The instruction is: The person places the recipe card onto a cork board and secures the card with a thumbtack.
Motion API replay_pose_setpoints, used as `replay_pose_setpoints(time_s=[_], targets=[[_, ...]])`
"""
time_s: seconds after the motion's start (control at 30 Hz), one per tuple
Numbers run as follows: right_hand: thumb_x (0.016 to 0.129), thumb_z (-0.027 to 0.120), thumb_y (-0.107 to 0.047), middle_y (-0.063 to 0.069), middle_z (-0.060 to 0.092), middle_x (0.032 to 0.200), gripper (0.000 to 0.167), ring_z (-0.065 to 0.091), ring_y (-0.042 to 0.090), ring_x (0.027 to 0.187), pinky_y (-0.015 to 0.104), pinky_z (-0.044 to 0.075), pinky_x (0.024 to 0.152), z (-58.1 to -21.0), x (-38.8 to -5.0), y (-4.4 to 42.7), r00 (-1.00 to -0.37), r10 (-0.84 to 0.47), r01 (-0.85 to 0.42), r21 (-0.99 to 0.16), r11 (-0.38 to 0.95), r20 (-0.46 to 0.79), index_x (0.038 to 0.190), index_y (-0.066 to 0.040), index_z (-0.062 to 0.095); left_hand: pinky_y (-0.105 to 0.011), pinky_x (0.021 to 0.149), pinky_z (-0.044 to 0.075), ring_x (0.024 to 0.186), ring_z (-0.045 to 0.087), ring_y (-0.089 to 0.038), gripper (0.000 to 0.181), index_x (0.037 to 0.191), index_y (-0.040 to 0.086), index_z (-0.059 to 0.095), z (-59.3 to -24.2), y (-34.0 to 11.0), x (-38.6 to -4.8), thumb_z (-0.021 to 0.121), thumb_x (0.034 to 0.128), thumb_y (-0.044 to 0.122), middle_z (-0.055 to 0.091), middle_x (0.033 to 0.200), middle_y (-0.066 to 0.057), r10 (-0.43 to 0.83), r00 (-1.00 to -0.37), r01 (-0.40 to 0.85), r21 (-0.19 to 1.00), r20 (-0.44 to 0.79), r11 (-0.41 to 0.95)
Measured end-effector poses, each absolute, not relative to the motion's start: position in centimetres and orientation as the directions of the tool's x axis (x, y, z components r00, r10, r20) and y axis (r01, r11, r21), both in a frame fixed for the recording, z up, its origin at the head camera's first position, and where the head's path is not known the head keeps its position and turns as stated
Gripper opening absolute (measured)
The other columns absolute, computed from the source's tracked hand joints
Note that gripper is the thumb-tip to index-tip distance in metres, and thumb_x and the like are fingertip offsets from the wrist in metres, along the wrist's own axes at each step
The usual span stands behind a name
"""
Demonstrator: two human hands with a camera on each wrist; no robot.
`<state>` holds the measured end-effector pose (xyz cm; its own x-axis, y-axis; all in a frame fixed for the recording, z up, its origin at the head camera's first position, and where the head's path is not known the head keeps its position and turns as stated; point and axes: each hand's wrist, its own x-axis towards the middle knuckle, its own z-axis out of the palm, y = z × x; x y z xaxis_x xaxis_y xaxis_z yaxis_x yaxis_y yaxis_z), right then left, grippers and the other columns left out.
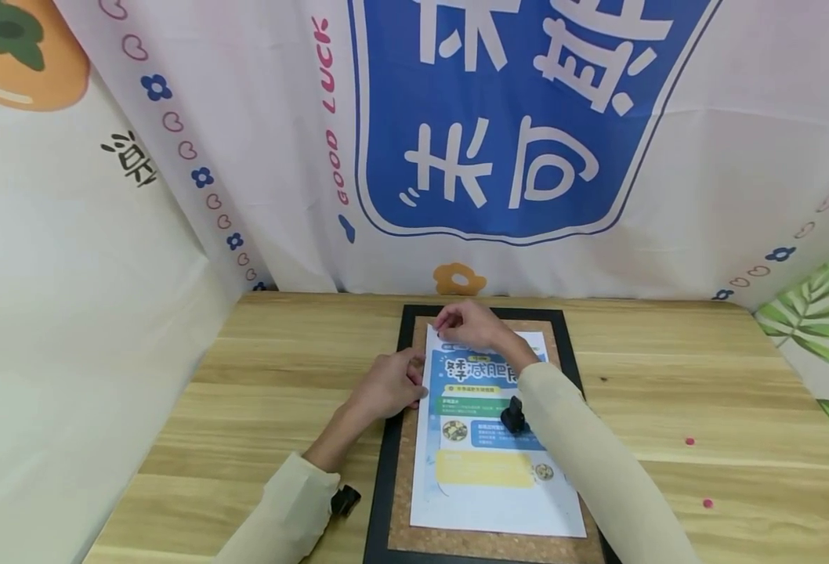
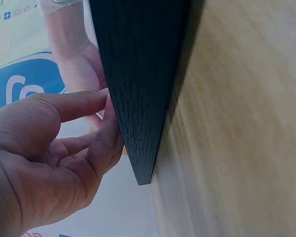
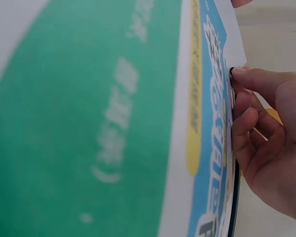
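A printed paper poster (image 1: 499, 501) in blue, green and yellow lies on a black-framed cork board (image 1: 403, 470). My right hand (image 1: 474, 325) is at the poster's upper left corner. Between its thumb and fingers is a small dark round thumbtack (image 3: 232, 72), pinched against the paper; its pin is hidden. Lower down, my left hand (image 1: 393, 381) pinches the poster's left edge between thumb and fingers. In the left wrist view the black frame (image 2: 138, 74) partly covers the fingertips of this left hand (image 2: 54, 153).
Two small red round pieces (image 1: 689, 441) lie on the wooden table (image 1: 668, 376) to the right of the board. A dark speck (image 1: 603, 379) is near them. A printed cloth (image 1: 280, 196) hangs behind the table's far edge, and pale cloth walls stand at the sides.
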<state>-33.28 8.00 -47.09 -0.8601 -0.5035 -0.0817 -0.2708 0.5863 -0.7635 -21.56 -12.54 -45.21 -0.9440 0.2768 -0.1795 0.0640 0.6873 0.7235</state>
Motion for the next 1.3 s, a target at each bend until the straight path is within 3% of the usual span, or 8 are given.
replay_pose_setpoints(time_s=[0.43,0.87,1.2,1.3], targets=[[0.101,0.07,-0.015,0.006,0.076,0.111,0.019,0.065,0.023,0.101,0.04,0.052,0.1,-46.7,-33.9,7.6,-0.862,-0.483,-0.208,-0.763,0.613,-0.153,0.117,-0.013,0.079,-0.026,0.059,0.055,0.064,0.068,-0.014,0.05,0.143,-0.001,0.059,-45.2,-12.5,-21.6,0.077,0.0957,-0.001,0.07,0.091,-0.007,0.274,-0.942,0.054,0.722,-0.191,0.69],[0.097,0.075,-0.016,0.007,0.077,0.111,0.018,0.061,0.02,0.088,0.026,0.049,0.07,-46.4,-34.7,7.3,-0.871,-0.449,-0.166,-0.737,0.655,-0.203,0.114,-0.012,0.08,-0.027,0.059,0.054,0.063,0.067,-0.014,0.05,0.142,-0.003,0.059,-45.1,-12.6,-21.5,0.076,0.0959,-0.001,0.069,0.09,-0.007,0.288,-0.941,0.07,0.729,-0.179,0.681],[0.1,0.069,-0.009,0.005,0.079,0.112,0.017,0.06,0.016,0.083,0.027,0.046,0.075,-46.7,-34.8,8.3,-0.813,-0.569,-0.29,-0.763,0.577,-0.122,0.11,-0.013,0.083,-0.027,0.058,0.055,0.063,0.069,-0.013,0.051,0.143,-0.003,0.059,-45.3,-12.9,-21.6,0.077,0.0955,0.0,0.069,0.09,-0.007,0.307,-0.937,0.091,0.734,-0.165,0.673],[0.101,0.067,-0.009,0.005,0.078,0.108,0.019,0.057,0.016,0.076,0.027,0.045,0.07,-46.5,-35.0,8.4,-0.801,-0.584,-0.298,-0.76,0.577,-0.129,0.111,-0.014,0.083,-0.027,0.058,0.056,0.063,0.068,-0.012,0.052,0.144,-0.004,0.059,-45.3,-12.9,-21.7,0.077,0.0957,0.0,0.069,0.091,-0.007,0.311,-0.937,0.096,0.739,-0.159,0.666]])
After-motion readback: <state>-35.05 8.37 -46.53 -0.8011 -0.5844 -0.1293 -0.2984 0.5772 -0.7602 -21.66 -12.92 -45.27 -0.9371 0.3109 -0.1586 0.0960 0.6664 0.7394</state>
